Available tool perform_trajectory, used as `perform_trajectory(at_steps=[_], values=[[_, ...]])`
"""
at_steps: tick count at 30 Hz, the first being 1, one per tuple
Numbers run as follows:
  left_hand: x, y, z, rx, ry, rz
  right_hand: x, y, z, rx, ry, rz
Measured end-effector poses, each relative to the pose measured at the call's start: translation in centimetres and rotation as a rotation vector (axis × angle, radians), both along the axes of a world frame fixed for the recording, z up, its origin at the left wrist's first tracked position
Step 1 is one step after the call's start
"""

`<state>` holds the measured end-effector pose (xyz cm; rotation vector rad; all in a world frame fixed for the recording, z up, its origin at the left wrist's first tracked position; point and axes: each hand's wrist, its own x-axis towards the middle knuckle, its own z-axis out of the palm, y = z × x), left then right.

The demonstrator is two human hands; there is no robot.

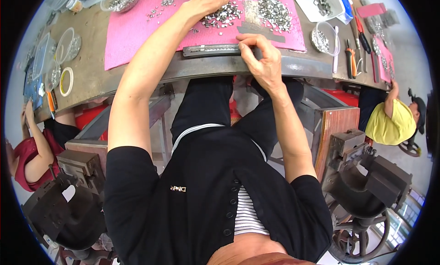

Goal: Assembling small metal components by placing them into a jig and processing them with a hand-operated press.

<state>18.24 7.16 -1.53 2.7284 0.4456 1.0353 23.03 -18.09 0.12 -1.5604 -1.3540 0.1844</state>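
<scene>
A slim dark metal bar (211,50) lies along the table's front edge, with a row of small shiny pieces along it. My right hand (265,61) is at its right end, thumb and forefinger curled close together; anything between the tips is too small to make out. My left hand (208,1) reaches far over the pink mat (126,42), beside a heap of small silvery metal pieces (222,16). Its fingertips are cut off by the upper edge of the view. Another metal heap (275,13) lies right of a small textured plate (251,13) and a flat grey strip (261,31).
Tubs of metal parts stand at left (121,0) and right (323,38). Orange-handled pliers (351,58) and a tape roll (66,81) lie on the table. People in yellow (392,123) and dark red (34,157) sit at either side. Heavy machines (366,178) flank me.
</scene>
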Motion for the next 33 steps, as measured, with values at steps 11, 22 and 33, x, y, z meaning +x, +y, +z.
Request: perform_trajectory(at_steps=[11,22,33], values=[[-8.2,-7.3,2.9,-0.066,0.079,-0.257,-1.1,-0.1,-1.1,0.026,0.062,-0.060],[-8.9,-8.7,0.9,-0.091,0.010,-0.234,-1.0,-0.4,-1.3,0.107,-0.410,-0.111],[-9.2,-9.2,1.7,0.056,0.155,-0.118,4.7,0.2,0.3,-0.063,-0.375,-0.196]])
